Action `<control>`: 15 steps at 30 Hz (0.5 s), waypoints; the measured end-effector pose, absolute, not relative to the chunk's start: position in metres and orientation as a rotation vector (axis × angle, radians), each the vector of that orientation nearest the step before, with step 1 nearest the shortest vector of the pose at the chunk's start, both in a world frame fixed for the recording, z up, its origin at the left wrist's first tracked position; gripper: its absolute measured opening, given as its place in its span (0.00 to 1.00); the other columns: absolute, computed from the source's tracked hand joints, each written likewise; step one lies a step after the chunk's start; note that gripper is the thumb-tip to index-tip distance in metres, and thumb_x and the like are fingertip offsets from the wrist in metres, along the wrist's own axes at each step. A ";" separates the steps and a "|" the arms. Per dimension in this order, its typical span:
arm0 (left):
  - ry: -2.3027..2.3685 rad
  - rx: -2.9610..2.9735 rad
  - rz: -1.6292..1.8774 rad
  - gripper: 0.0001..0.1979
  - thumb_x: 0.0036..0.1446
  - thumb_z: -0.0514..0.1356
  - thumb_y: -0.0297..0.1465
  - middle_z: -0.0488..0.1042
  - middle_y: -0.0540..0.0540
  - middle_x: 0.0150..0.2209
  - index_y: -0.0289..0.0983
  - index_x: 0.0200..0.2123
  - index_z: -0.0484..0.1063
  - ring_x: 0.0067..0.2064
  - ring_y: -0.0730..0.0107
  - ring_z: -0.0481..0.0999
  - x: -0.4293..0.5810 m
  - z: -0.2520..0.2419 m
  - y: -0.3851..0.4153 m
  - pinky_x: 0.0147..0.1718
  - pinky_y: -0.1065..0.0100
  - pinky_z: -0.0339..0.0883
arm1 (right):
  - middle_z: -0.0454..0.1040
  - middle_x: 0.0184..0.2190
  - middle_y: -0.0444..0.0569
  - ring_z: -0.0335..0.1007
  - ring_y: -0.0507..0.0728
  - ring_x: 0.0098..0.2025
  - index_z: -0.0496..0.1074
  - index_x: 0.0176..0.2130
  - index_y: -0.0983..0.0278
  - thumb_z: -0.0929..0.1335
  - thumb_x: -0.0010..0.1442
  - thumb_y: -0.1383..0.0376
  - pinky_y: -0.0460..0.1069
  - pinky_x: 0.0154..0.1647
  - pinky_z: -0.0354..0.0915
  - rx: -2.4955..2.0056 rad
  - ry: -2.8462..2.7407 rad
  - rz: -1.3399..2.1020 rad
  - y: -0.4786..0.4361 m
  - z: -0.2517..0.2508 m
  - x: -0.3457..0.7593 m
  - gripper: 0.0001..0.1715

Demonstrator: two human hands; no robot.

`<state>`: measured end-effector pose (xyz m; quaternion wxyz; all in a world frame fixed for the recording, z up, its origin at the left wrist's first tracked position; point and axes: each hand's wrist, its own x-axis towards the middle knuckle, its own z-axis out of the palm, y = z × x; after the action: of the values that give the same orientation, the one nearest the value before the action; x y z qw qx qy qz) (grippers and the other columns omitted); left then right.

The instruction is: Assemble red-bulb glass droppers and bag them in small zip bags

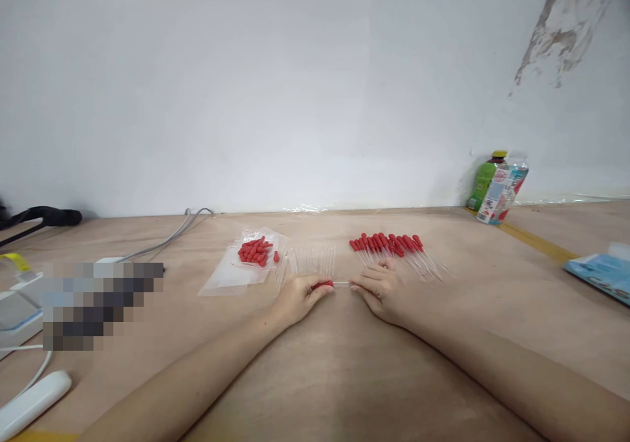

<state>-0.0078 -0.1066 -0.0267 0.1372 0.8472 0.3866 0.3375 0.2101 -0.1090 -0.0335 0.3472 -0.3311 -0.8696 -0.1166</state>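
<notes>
The small red bulb (pixel 323 284) is held level, partly covered. In line with its right end runs the thin, straight clear tube (pixel 341 284), lying sideways, its far end hidden, nearer than the row of loose clear tubes (pixel 312 260).

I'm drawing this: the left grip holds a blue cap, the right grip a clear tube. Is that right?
The cap is red, not blue; the head view shows it in the left grip. The right grip does hold a clear tube.
</notes>
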 end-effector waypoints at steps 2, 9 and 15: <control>1.122 2.450 0.945 0.10 0.55 0.54 0.35 0.75 0.50 0.31 0.38 0.35 0.73 0.32 0.73 0.73 -0.007 -0.026 -0.109 0.32 0.73 0.64 | 0.70 0.23 0.44 0.62 0.50 0.28 0.72 0.33 0.62 0.58 0.61 0.64 0.49 0.38 0.47 -0.854 -2.269 -0.315 -0.110 -0.033 0.209 0.15; 1.052 2.522 0.869 0.10 0.56 0.53 0.34 0.74 0.49 0.31 0.36 0.35 0.72 0.32 0.73 0.71 -0.006 -0.024 -0.112 0.32 0.74 0.63 | 0.70 0.23 0.45 0.61 0.50 0.28 0.70 0.32 0.64 0.57 0.61 0.65 0.49 0.35 0.44 -0.803 -2.338 -0.293 -0.108 -0.036 0.208 0.15; 0.960 2.587 0.907 0.11 0.57 0.53 0.33 0.74 0.48 0.33 0.36 0.38 0.71 0.33 0.73 0.72 -0.006 -0.026 -0.112 0.34 0.73 0.64 | 0.70 0.22 0.44 0.59 0.50 0.25 0.69 0.28 0.63 0.57 0.61 0.64 0.49 0.36 0.45 -0.883 -2.371 -0.230 -0.114 -0.030 0.202 0.17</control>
<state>-0.0059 -0.1120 -0.0261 0.1182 0.8844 0.3281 0.3101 0.2019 -0.1144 -0.0299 0.2960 -0.3318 -0.8915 -0.0866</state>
